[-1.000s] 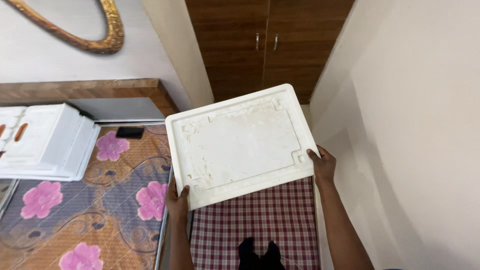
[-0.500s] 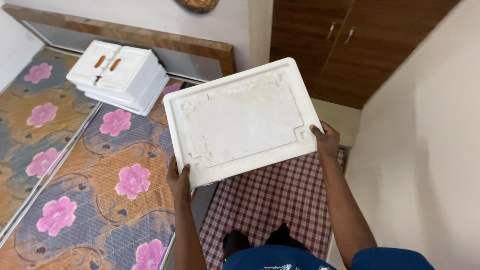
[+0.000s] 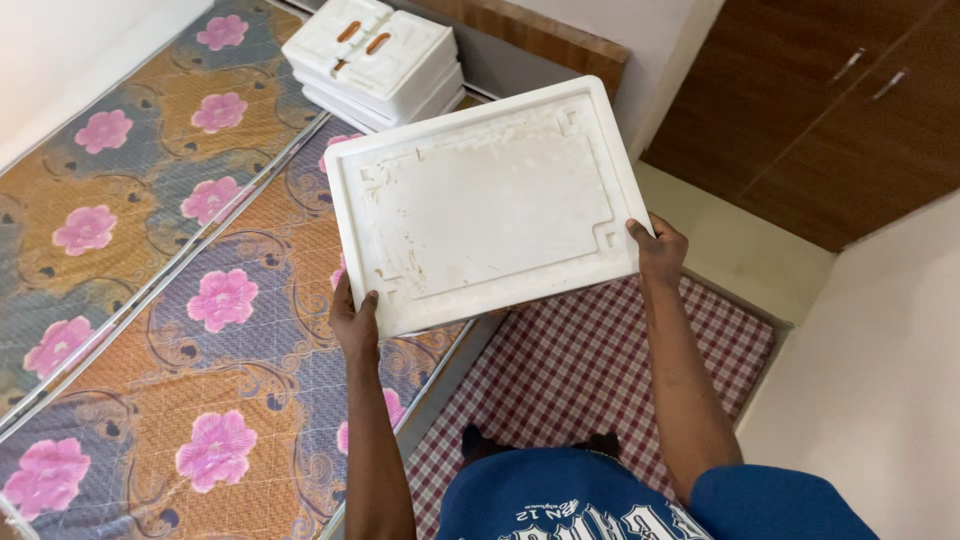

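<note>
Held thing: a large white rectangular foam panel (image 3: pixel 487 205) with a raised rim and a stained, recessed middle, carried flat in the air with its recessed face up.
Left hand: the left hand (image 3: pixel 355 325) is closed on the panel's near left corner, thumb on top of the rim and the other fingers hidden beneath.
Right hand: the right hand (image 3: pixel 660 250) is closed on the panel's right edge near its near corner, thumb on top, fingers under.
Where the panel is: it hangs partly over the right edge of the flower-patterned orange and grey mattress (image 3: pixel 150 300) and partly over the red-and-white checked floor mat (image 3: pixel 600 360); it touches neither.
Other pieces: a stack of white moulded foam blocks with two orange slots on top (image 3: pixel 375 55) lies at the far end of the mattress, well apart from the panel.
Surroundings: a dark brown wooden wardrobe (image 3: pixel 830 110) stands at far right.
Progress: judging from this, the panel is lifted and fully supported by both hands but not yet put down anywhere; the stack lies untouched.
</note>
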